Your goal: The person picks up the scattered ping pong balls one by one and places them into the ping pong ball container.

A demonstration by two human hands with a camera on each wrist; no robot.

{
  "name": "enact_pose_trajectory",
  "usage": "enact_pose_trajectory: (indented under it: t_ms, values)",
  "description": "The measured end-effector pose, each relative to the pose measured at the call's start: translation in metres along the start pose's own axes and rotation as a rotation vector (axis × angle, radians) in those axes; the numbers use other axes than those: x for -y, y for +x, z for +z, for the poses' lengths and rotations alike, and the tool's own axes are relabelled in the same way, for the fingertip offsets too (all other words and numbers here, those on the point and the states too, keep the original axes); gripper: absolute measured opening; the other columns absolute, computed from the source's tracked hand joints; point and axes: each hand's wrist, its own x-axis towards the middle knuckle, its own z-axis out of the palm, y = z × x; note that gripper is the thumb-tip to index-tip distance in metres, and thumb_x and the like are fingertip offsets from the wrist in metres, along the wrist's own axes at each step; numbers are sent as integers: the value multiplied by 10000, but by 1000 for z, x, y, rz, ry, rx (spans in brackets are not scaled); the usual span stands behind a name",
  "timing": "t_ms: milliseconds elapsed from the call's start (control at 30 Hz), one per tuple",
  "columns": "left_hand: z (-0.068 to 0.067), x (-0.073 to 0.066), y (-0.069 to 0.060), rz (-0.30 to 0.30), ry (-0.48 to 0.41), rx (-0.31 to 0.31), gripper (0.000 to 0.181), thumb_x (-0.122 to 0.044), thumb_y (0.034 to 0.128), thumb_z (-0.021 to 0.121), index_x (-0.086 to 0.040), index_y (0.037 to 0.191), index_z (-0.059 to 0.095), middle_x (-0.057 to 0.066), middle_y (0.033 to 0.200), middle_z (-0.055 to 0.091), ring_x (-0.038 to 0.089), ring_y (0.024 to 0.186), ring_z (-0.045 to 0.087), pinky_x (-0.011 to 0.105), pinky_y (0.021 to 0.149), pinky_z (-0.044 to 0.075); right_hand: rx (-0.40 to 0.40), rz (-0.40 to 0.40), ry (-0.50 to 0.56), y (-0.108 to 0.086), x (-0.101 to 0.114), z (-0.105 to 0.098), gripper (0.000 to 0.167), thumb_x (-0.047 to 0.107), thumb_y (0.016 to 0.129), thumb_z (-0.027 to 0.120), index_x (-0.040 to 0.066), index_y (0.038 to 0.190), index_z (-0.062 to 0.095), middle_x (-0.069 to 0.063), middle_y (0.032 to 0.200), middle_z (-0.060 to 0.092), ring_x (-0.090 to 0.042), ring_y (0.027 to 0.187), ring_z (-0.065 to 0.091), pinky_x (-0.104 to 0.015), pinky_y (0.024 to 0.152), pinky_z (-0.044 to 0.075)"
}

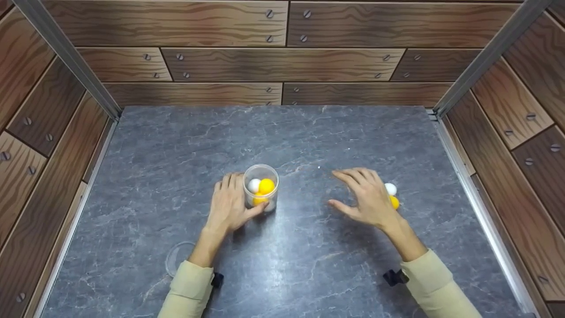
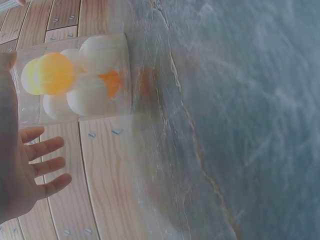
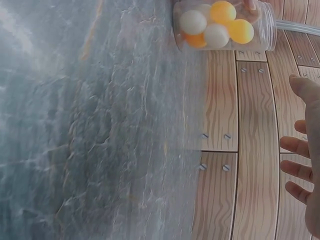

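Observation:
A clear jar stands upright on the table, holding several white and yellow-orange ping-pong balls. My left hand holds the jar from the left side, its thumb across the near wall and its fingers by the far left wall. Palm inward, my right hand is apart from the jar on its right, thumb and fingers spread with nothing between them. Just beyond that hand's outer side, a white ball and an orange ball lie together on the table, partly hidden by it.
A round transparent lid lies on the grey marbled table, partly hidden by the left forearm. Wood-patterned walls enclose the back and both sides, with metal rails along the side edges.

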Motion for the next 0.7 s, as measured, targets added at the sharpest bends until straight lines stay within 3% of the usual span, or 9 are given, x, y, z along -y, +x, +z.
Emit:
enact_pose_trajectory:
  t_ms: [700]
  values:
    - [-1, -1, -1, -4, -14, 0, 925, -763, 818, 628, -22, 1365, 545, 166, 1307, 646, 357, 1233, 593, 500, 961, 505, -66, 76, -69, -39, -18, -4, 733, 622, 873, 708, 99, 1385, 668, -161, 1248, 726, -390, 1110, 643, -545, 950, 475]
